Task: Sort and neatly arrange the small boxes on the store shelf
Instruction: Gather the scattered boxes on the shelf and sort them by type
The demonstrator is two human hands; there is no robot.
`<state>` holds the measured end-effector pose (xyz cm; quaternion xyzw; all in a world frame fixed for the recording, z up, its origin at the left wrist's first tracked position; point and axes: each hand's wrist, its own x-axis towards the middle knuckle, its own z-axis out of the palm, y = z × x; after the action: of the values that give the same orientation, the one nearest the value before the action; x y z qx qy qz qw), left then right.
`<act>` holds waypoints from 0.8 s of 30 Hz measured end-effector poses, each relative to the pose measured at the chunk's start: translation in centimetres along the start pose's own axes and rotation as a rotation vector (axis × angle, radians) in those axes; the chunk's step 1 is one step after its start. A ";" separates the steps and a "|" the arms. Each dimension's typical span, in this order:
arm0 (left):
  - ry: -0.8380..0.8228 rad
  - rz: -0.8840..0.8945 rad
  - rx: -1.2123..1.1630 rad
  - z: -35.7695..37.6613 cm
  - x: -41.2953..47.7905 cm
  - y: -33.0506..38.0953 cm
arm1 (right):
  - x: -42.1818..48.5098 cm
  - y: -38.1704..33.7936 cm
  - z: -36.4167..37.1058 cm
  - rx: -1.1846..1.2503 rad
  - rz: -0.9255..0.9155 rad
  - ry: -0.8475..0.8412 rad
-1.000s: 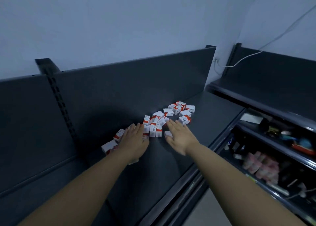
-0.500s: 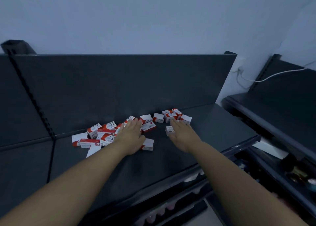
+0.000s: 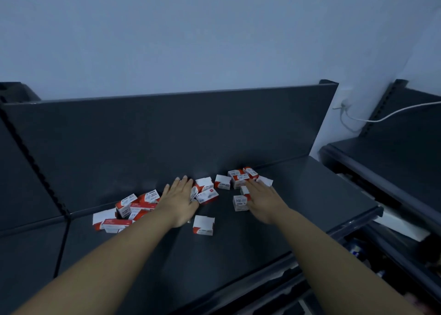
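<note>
Boxes litter dark shelf below pale wall.

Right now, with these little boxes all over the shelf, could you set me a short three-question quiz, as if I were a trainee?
1. True or false: the small red-and-white cardboard boxes stand in one neat row on the dark grey metal shelf.
2. The lone box nearest the shelf's front edge lies: A) between the two forearms; B) left of the left hand; C) right of the right hand.
3. What do the hands grip?

Key: 1. False: they lie scattered and tumbled. 2. A. 3. Nothing: both lie flat, fingers straight, among the boxes.
</note>
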<state>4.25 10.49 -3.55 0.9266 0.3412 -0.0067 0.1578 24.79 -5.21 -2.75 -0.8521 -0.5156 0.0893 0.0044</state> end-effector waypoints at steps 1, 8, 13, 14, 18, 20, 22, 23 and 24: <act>0.002 0.006 -0.003 -0.1 0.4 0.1 | 0.3 0.6 -0.3 0.014 0.021 0.017; -0.014 0.049 0.019 0.6 1.7 1.3 | 1.4 2.5 0.1 0.019 0.019 -0.002; -0.098 -0.021 0.105 1.4 3.3 1.4 | 2.9 2.8 0.3 0.046 -0.090 -0.045; -0.102 -0.043 0.122 1.5 3.6 1.5 | 3.2 2.9 0.3 0.050 -0.119 -0.056; -0.113 -0.152 0.157 1.3 4.7 2.8 | 4.7 4.2 0.0 0.047 -0.201 -0.048; -0.127 -0.189 0.201 1.7 5.2 3.5 | 5.4 4.8 0.2 0.033 -0.230 -0.032; -0.109 -0.230 0.246 2.5 5.6 4.1 | 5.6 4.9 0.9 0.051 -0.274 -0.006; -0.086 -0.252 0.266 3.0 5.7 4.4 | 5.6 4.9 1.4 0.070 -0.311 0.009; -0.050 -0.268 0.285 3.5 5.9 4.7 | 5.4 4.7 1.9 0.092 -0.353 0.021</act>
<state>12.12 9.78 -6.19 0.8855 0.4530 -0.0989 0.0313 31.09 -2.78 -5.89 -0.7482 -0.6525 0.1018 0.0641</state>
